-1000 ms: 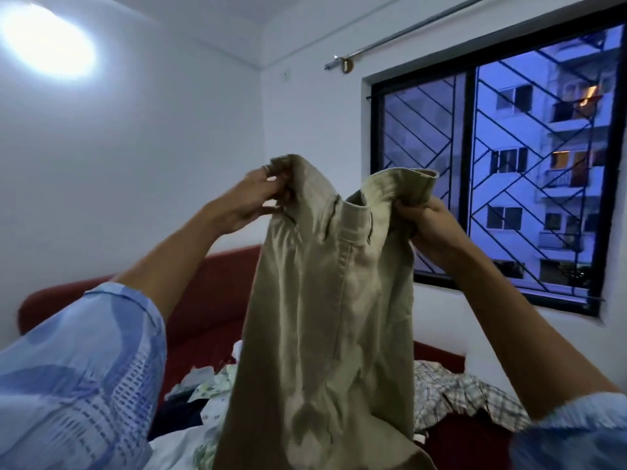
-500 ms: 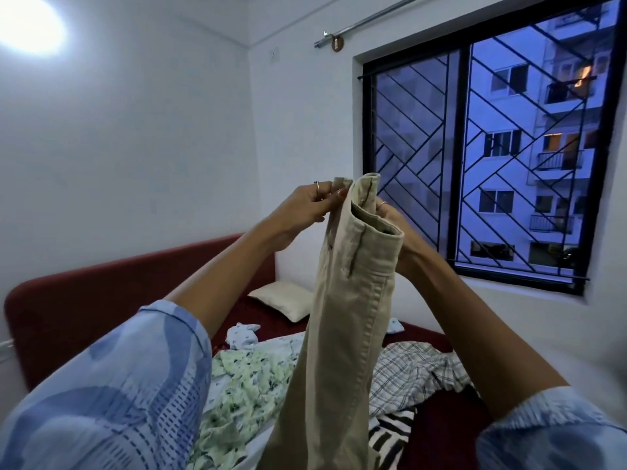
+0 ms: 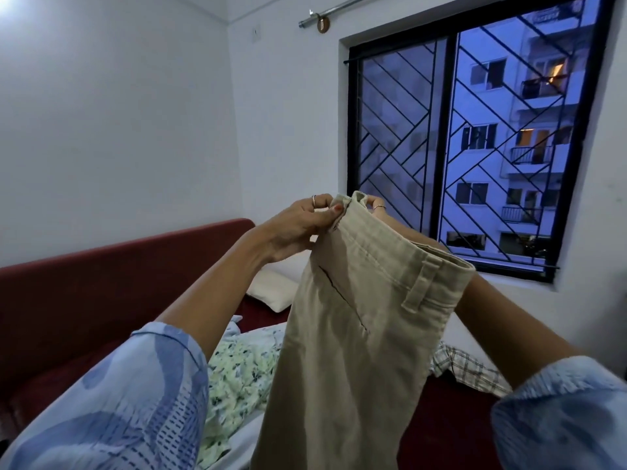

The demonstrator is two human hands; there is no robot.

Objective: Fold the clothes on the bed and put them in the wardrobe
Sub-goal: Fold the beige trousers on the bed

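Head view: I hold the trousers (image 3: pixel 356 334) up in the air over the bed (image 3: pixel 451 412), waistband folded double at the top and the legs hanging off the bottom edge at 6 o'clock. My left hand (image 3: pixel 298 225) pinches the waistband's end, grip closed on the cloth. My right hand (image 3: pixel 376 208) is mostly hidden behind it, fingers curled over the same end. Open wall lies at 11 o'clock; the window (image 3: pixel 475 147) stands at 2. A floral cloth (image 3: pixel 237 378) and a checked shirt (image 3: pixel 471 371) lie below.

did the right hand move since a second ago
Yes. The right hand swung left toward the left hand; both now pinch the trousers waistband together, left of the window's centre bar.
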